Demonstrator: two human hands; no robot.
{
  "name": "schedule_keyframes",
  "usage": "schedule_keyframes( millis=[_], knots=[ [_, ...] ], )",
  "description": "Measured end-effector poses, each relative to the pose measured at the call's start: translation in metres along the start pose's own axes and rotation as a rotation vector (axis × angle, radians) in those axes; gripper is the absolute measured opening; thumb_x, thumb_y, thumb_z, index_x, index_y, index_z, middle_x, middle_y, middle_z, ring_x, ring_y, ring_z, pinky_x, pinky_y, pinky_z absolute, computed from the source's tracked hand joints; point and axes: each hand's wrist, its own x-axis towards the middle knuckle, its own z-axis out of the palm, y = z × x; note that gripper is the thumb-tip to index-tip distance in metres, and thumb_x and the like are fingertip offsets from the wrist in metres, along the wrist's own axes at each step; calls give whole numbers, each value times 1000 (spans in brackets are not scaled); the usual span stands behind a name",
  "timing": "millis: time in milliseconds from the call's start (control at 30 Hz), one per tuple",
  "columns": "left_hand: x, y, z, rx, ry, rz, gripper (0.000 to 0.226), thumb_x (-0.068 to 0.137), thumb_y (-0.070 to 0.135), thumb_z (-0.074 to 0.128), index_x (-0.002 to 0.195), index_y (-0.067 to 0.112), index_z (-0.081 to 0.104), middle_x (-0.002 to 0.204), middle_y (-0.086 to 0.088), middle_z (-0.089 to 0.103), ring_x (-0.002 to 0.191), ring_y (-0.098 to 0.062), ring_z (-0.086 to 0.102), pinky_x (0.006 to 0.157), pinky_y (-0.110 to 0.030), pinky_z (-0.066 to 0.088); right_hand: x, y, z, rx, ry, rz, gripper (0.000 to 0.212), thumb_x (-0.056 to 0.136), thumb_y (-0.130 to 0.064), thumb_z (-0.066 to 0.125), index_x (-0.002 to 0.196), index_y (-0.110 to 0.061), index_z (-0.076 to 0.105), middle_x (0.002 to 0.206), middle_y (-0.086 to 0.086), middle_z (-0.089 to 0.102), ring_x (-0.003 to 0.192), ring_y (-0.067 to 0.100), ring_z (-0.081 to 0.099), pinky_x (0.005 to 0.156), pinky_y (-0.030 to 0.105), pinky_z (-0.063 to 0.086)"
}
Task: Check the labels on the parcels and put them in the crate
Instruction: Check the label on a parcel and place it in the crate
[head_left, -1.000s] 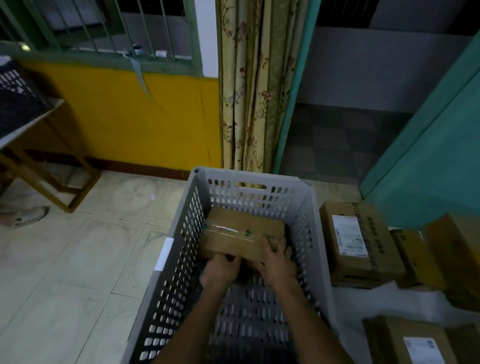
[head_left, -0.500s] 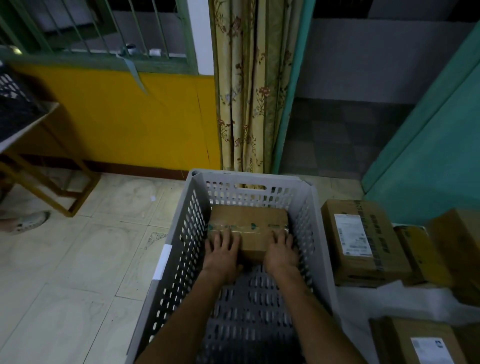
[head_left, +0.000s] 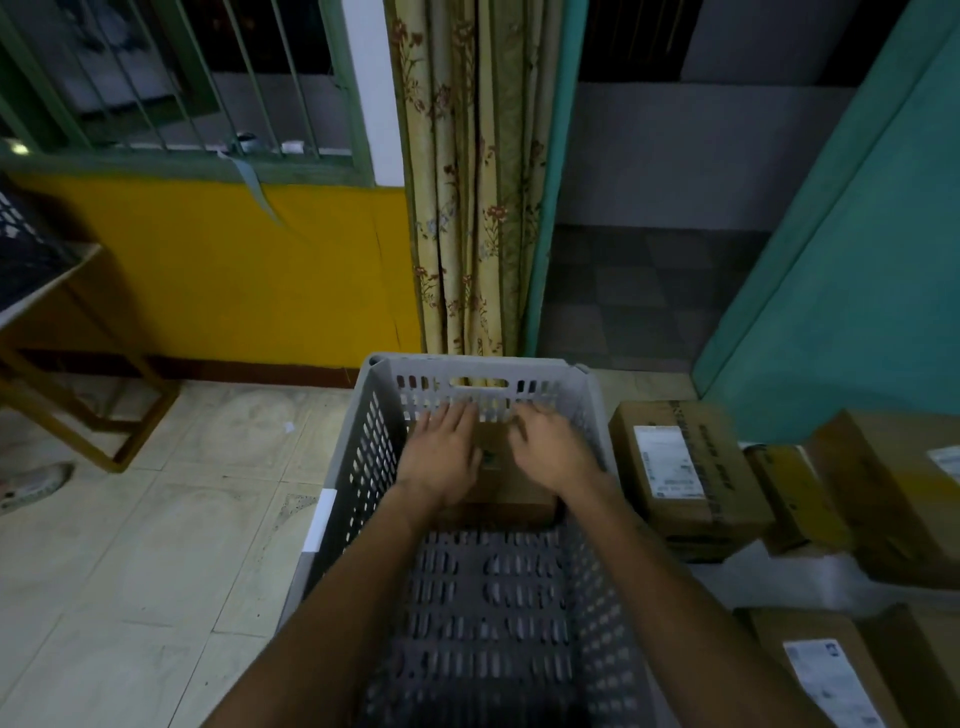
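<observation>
While the box (head_left: 493, 467) lies at the far end of the crate (head_left: 343, 467), the left hand (head_left: 439, 460) and right hand (head_left: 553, 452) rest flat on top, fingers spread; best to press it snug against the far wall.

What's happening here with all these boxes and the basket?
A person is packing parcels into a grey crate on the floor. Both hands, the left hand and the right hand, lie flat with straight fingers on a cardboard parcel at the crate's far end. More labelled parcels wait on the right, outside the crate.
</observation>
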Motion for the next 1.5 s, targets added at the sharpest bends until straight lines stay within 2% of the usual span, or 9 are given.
schedule_keyframes(
  millis=[100,300,433,633,733,867,1000,1200,1500],
  knots=[
    [8,9,-33,45,35,38,69,105,45,37,162,16,12,171,-8,14,157,-26,11,128,-47,9,-7,4,-38,-3,107,-31,32,105,-29,48,135,-19,54,129,5,62,110,17,61,95,43,55],
    [22,44,-94,49,28,63,74,105,51,34,163,15,6,172,-9,3,158,-28,6,128,-47,9,-20,34,-102,-78,147,110,61,104,-41,45,157,-12,32,158,14,40,143,31,38,115,45,38],
    [22,86,-120,62,36,68,76,105,52,35,164,17,2,172,-7,0,158,-27,5,128,-47,9,-44,68,-132,-77,222,164,67,100,-47,47,156,-13,34,157,15,42,141,33,41,114,46,40],
    [17,156,-145,67,76,56,77,104,57,36,164,19,5,172,-6,3,158,-28,8,128,-46,11,-92,115,-186,-155,258,184,69,102,-47,47,156,-8,29,158,19,37,145,36,33,116,50,36],
    [12,206,-152,78,106,42,77,104,56,37,164,20,5,172,-5,3,158,-27,8,127,-45,11,-117,147,-212,-143,279,167,69,97,-54,45,153,-13,35,154,17,44,140,35,40,112,51,41],
    [2,266,-152,27,107,33,77,104,56,38,164,21,4,172,-4,2,158,-26,8,126,-44,11,-151,193,-245,-163,284,181,75,102,-47,48,159,-6,22,160,19,34,146,36,33,118,48,34],
    [-6,319,-150,-20,99,27,78,104,56,39,164,21,4,172,-4,1,158,-27,7,126,-44,11,-177,231,-271,-167,300,167,75,102,-46,48,159,-5,20,159,20,34,145,38,34,118,47,35],
    [-12,361,-144,-48,77,8,78,104,56,40,164,24,1,172,-4,-1,158,-27,6,127,-47,12,-200,264,-287,-142,305,159,76,102,-47,48,160,-7,18,161,18,33,145,36,34,117,48,36],
    [2,369,-134,-87,40,13,78,104,54,43,164,25,1,172,-4,2,157,-27,12,124,-45,19,-197,273,-295,-133,303,207,75,103,-48,47,160,-8,18,160,20,33,145,37,36,117,49,36]
  ],
)
